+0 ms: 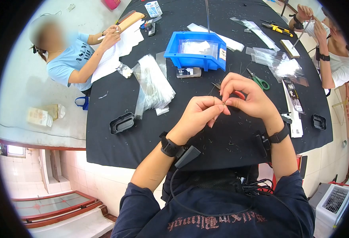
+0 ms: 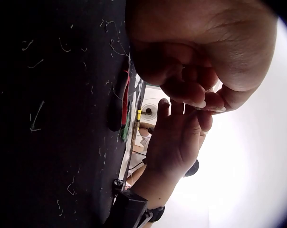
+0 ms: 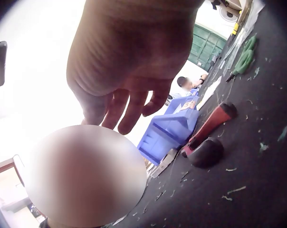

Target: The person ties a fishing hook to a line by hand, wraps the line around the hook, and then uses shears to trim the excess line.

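In front of the body, above the black table, my left hand point(image 1: 203, 114) and right hand point(image 1: 244, 95) meet at the fingertips. Thumb and forefinger of each pinch a tiny thing between them, seemingly a thin line; I cannot tell its exact kind. The left wrist view shows the curled fingers of the left hand point(image 2: 200, 52) against the right hand point(image 2: 174, 142). The other fingers of the right hand point(image 3: 134, 61) hang loosely bent. Pliers with red and black handles point(image 3: 212, 126) lie on the table just beyond, partly hidden by the right hand in the head view.
A blue bin point(image 1: 194, 61) holds plastic bags. Bundled clear packets point(image 1: 156, 83) lie left; green scissors point(image 1: 261, 82) and more bags point(image 1: 277, 63) lie right. Small black trays point(image 1: 122, 123) and thread-like scraps dot the black cloth point(image 1: 158, 146). Two people sit at the table's sides.
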Motion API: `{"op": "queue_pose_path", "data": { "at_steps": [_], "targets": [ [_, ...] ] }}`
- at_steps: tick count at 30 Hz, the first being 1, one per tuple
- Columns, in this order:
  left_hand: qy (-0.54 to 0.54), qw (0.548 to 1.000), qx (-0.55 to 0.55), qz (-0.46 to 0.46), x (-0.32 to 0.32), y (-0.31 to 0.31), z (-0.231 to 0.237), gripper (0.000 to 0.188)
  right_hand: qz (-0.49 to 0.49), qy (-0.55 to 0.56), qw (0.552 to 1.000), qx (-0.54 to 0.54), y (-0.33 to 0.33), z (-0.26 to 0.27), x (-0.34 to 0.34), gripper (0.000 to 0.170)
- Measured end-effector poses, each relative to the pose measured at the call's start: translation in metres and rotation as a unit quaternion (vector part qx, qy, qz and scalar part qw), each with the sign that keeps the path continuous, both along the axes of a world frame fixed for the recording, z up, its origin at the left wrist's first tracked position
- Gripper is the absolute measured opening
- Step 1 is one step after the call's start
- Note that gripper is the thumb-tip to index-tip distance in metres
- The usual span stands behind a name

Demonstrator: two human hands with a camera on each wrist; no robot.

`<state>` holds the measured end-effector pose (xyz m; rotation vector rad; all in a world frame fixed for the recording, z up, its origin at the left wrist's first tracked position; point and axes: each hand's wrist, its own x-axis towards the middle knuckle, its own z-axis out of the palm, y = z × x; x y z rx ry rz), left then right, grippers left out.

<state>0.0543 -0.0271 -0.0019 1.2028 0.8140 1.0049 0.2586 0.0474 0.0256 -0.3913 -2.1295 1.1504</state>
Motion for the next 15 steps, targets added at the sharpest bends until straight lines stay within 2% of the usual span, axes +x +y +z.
{"op": "queue_pose_path", "data": {
  "at_steps": [15],
  "targets": [
    [-0.006,1.000,-0.004,0.004,0.0005,-0.0001,-0.0011,0.022,-0.022,0.007,0.999,0.026,-0.0024,-0.0002,-0.0014,0.010]
  ]
}}
